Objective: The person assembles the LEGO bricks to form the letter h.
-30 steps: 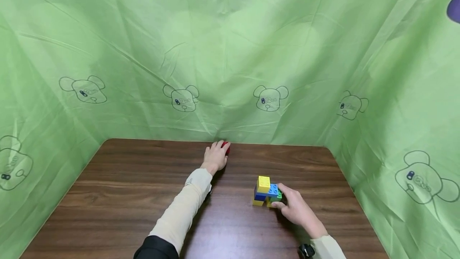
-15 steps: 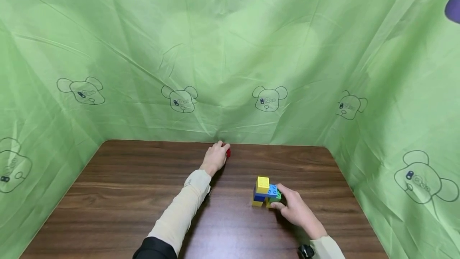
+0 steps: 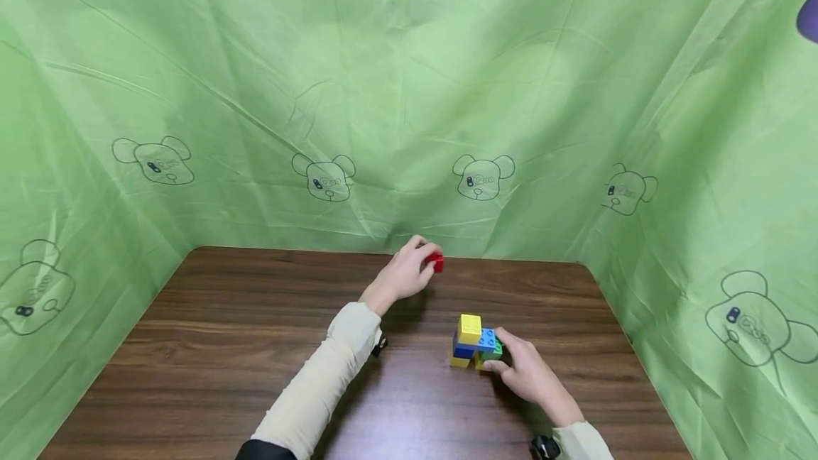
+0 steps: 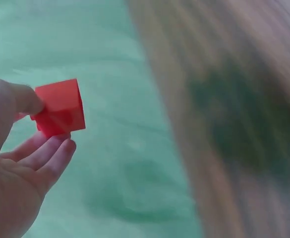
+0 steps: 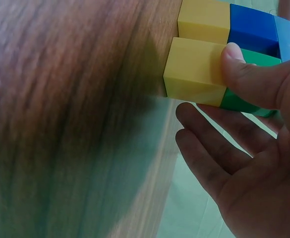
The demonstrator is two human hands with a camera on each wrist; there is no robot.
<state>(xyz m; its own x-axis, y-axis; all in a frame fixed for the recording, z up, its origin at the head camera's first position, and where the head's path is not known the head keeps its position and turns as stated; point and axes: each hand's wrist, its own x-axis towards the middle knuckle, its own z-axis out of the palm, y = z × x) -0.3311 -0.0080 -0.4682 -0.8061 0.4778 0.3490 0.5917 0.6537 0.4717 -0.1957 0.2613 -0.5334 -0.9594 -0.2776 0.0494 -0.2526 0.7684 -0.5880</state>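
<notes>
Near the table's far edge my left hand [image 3: 405,272] pinches a red building block [image 3: 438,263] between thumb and fingers. In the left wrist view the red block [image 4: 60,106] is held off the table against the green cloth. My right hand [image 3: 527,371] grips the right side of a small block structure [image 3: 469,350] standing on the table. That structure has yellow blocks at the bottom, a green one, blue ones across and a yellow one on top. In the right wrist view my thumb presses the green block [image 5: 261,58] above a yellow block [image 5: 194,67].
The brown wooden table [image 3: 211,346] spreads under both arms. Green cloth [image 3: 396,91] printed with bear heads hangs behind it and along both sides.
My left hand has lifted the red block off the far edge of the table and moved it to the right. The right hand keeps its grip on the structure, which stays in place.
</notes>
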